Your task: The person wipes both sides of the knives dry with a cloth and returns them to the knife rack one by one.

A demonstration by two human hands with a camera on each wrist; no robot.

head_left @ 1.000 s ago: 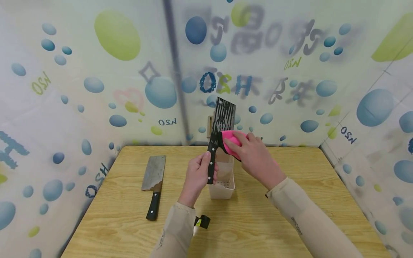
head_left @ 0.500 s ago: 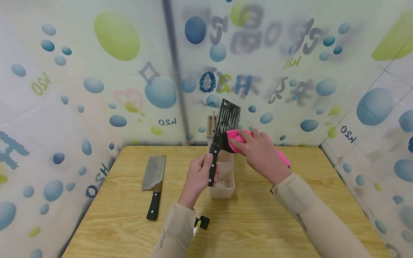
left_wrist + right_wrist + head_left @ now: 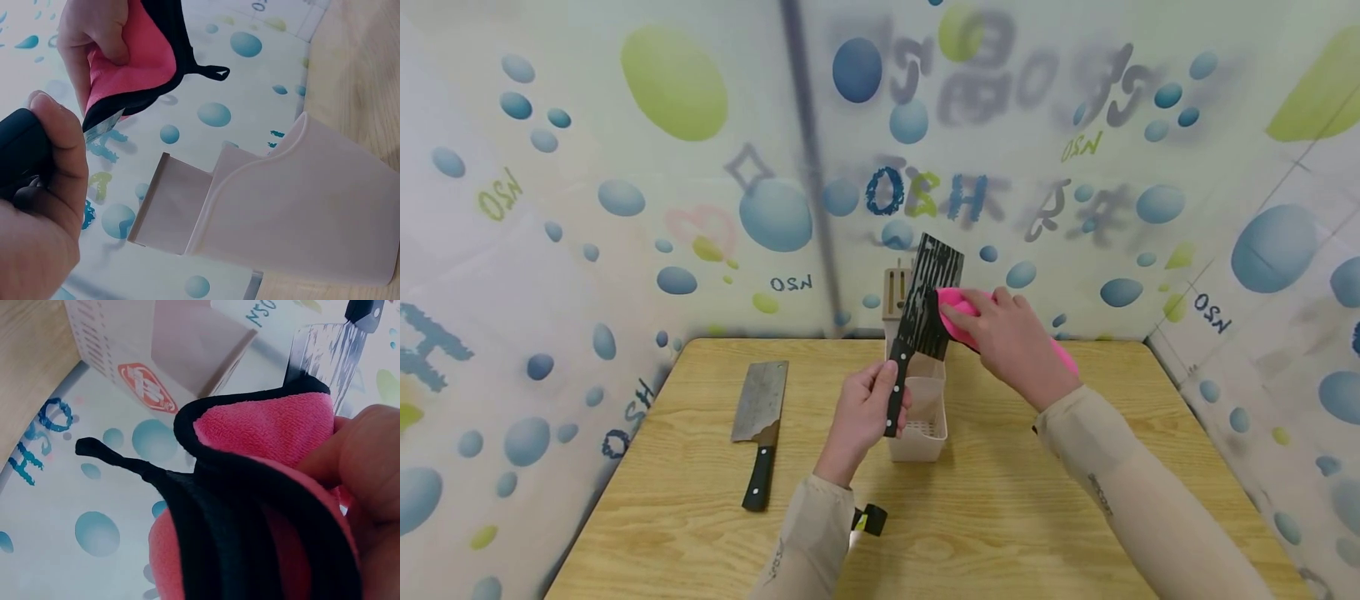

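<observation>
My left hand [image 3: 861,417] grips the black riveted handle of a cleaver [image 3: 934,279], its blade pointing up and tilted slightly right. Dark and light streaks run along that blade. My right hand [image 3: 1018,346] pinches a pink cloth [image 3: 958,312] with black edging against the right-hand edge of the blade, around its middle. In the right wrist view, the folded cloth [image 3: 269,425] covers part of the blade [image 3: 325,359]. A black loop hangs off the cloth's edge in the left wrist view. Fingers and cloth hide some of the steel.
Behind the held cleaver stands a pale plastic knife holder [image 3: 916,450] with a slotted top section. A second cleaver [image 3: 758,408], brown-stained near its black handle, lies on the wooden table [image 3: 1045,517] at left. A small black piece [image 3: 872,519] shows beside the left sleeve.
The cloth and right hand have moved from the blade's base by the handle up and right along the blade. The cleaver has shifted slightly right and down.
</observation>
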